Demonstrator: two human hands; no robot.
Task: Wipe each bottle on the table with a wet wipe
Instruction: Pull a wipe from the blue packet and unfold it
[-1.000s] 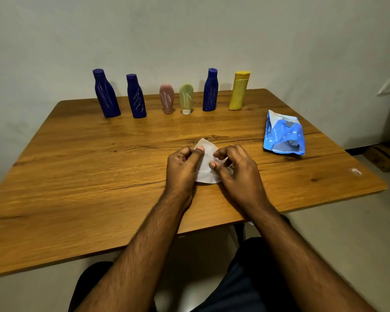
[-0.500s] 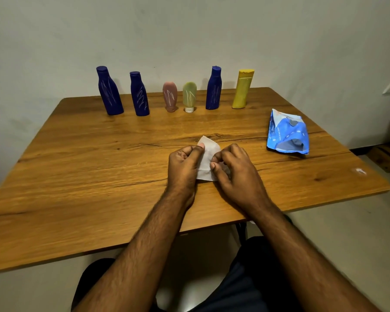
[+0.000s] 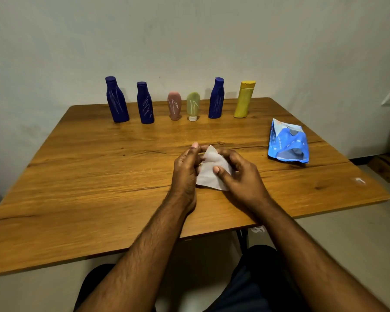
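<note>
Both hands hold a white wet wipe (image 3: 208, 174) just above the middle of the wooden table (image 3: 99, 176). My left hand (image 3: 186, 170) pinches its left edge, and my right hand (image 3: 240, 176) grips its right side with the thumb on top. Several bottles stand in a row at the far edge: a tall dark blue bottle (image 3: 117, 100), a second blue bottle (image 3: 145, 103), a pink tube (image 3: 174, 105), a green tube (image 3: 193, 106), a third blue bottle (image 3: 216, 99) and a yellow bottle (image 3: 244, 100). The blue, pink and green ones carry white scribble marks.
A blue wet-wipe pack (image 3: 288, 144) lies open on the right part of the table. A small white scrap (image 3: 360, 180) sits near the right front corner. A grey wall stands right behind the bottles. My legs are under the near table edge.
The wipe has been unfolded wider between my hands, and my right thumb now lies on top of it. The camera has tilted a little, so the table sits lower in view.
</note>
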